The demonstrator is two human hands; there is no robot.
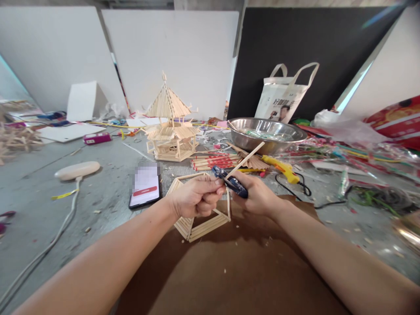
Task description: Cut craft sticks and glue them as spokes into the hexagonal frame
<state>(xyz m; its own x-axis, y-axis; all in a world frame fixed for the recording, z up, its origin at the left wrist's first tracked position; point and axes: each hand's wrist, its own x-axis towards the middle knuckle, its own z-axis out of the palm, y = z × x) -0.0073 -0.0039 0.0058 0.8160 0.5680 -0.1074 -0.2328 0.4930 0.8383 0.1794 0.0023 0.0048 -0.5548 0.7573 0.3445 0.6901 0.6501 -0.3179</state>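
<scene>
A pale wooden stick [247,158] slants up to the right between my hands, its lower end at the jaws of dark blue cutters [236,185]. My right hand [257,194] is wrapped round the cutters' handles. Beside the jaws, the fingers of my left hand [200,195] are pinched together at the stick's lower end; the fingertips partly hide what they grip. Under my hands, a flat frame of glued sticks [210,227] rests on a brown sheet [210,271], partly covered by my left hand. A stick-built pavilion [172,140] with a pointed roof stands behind.
A phone [146,186] lies left of the frame, near a white corded device [78,170]. Red-marked sticks [215,162], a steel basin [267,138] and a yellow glue gun [282,168] are beyond my hands. A tote bag [282,98] leans on a black board.
</scene>
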